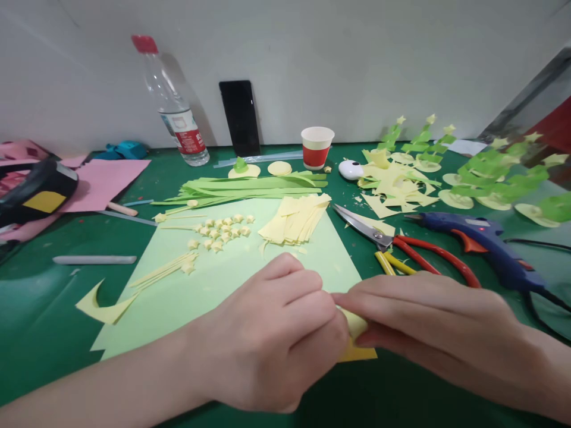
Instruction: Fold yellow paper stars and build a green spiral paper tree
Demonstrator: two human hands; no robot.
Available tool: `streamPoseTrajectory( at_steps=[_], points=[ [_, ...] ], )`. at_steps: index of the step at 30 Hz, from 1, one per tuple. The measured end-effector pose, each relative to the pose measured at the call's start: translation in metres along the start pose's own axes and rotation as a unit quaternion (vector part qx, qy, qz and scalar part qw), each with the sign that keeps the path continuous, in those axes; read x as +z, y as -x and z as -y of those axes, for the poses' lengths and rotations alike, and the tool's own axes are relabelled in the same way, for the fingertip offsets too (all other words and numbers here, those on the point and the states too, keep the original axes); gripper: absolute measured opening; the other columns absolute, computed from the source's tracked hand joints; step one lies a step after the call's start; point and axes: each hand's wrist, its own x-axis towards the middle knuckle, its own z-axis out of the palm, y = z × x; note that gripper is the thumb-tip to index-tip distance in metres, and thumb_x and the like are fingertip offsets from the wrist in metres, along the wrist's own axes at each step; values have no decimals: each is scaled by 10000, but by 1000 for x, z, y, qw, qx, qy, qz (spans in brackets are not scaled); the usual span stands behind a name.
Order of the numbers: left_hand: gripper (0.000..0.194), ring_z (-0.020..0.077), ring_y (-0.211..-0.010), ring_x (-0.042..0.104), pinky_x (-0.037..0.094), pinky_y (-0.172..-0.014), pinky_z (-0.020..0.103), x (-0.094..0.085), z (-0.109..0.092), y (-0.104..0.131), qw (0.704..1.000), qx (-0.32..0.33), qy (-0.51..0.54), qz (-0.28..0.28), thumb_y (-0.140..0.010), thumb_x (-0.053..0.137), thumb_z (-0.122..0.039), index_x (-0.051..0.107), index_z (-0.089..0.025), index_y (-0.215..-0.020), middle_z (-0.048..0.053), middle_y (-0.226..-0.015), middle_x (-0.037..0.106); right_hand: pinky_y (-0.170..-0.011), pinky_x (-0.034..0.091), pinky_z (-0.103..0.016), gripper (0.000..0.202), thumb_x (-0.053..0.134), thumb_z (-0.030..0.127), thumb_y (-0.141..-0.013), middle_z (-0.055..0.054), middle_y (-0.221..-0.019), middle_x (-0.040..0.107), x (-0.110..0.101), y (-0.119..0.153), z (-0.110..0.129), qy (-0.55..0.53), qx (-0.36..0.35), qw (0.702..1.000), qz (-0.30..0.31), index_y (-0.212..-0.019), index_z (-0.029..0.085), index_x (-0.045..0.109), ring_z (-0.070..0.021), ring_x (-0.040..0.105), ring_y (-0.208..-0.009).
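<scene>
A pale yellow paper piece [354,323] shows between my hands, over the front edge of a light green sheet [223,285]. My left hand [272,333] is closed in a fist around its left end, which is hidden. The fingers of my right hand [432,324] pinch its right side. Beyond my left hand lie a stack of pale yellow paper strips [294,220] and several small folded paper stars [223,232]. Long thin strips [165,270] and a curled strip [107,303] rest at the sheet's left. An orange-yellow paper corner [359,355] peeks out below my hands.
Red-handled scissors [383,238] and a blue glue gun [482,238] lie at right, with paper scraps [397,184] and star-topped paper plants [495,172] behind. Farther back stand a bottle [178,113], a phone [241,119] and a paper cup [317,148]. Green strips [250,187] lie mid-table.
</scene>
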Motion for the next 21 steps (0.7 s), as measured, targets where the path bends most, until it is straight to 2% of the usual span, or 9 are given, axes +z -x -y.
streamPoseTrajectory(
  at_steps=[3,8,13,15,19,21],
  points=[
    [266,123,-527,307,280,-539,287,-2,0,0,999,-6,-36,-6,-802,382,-40,523,-136,-597,-16,-549,441,-588,495,-81,287,299,291,-956,14,-737,683,-1,-2,3,59,-4,997,-52,-893,199,564,-62,643,-622],
    [217,127,-530,328,266,-528,291,-5,-1,0,997,-13,-79,-12,-836,424,-120,510,-153,-640,-30,-555,499,-628,498,-64,303,291,280,-956,2,-765,698,-3,-6,9,105,-1,991,-84,-915,186,577,-60,655,-657],
    [206,135,-540,363,263,-541,309,-7,2,-2,998,-18,-61,-3,-883,380,-174,504,-157,-719,-23,-593,547,-626,452,-7,347,312,257,-955,21,-634,679,-9,-13,12,199,-40,969,-139,-767,178,593,-24,633,-578],
    [211,139,-552,377,265,-536,308,-7,4,-2,997,-25,-65,-11,-898,377,-193,499,-155,-730,-14,-606,560,-637,453,-23,320,308,229,-957,25,-658,681,-10,-12,11,202,-44,970,-130,-794,181,579,-25,633,-604],
    [223,139,-558,381,260,-519,303,-5,6,-1,995,-23,-93,-21,-912,386,-213,490,-156,-723,-11,-613,572,-624,466,-75,263,252,173,-962,27,-784,680,-8,-8,9,172,-39,982,-63,-939,193,514,-33,626,-683],
    [233,139,-559,382,265,-519,303,-3,5,-1,994,-20,-105,-27,-923,361,-201,490,-156,-735,-12,-611,568,-596,465,-85,256,233,155,-961,28,-798,667,-7,-5,8,158,-38,986,-49,-971,195,486,-35,616,-685]
  ],
)
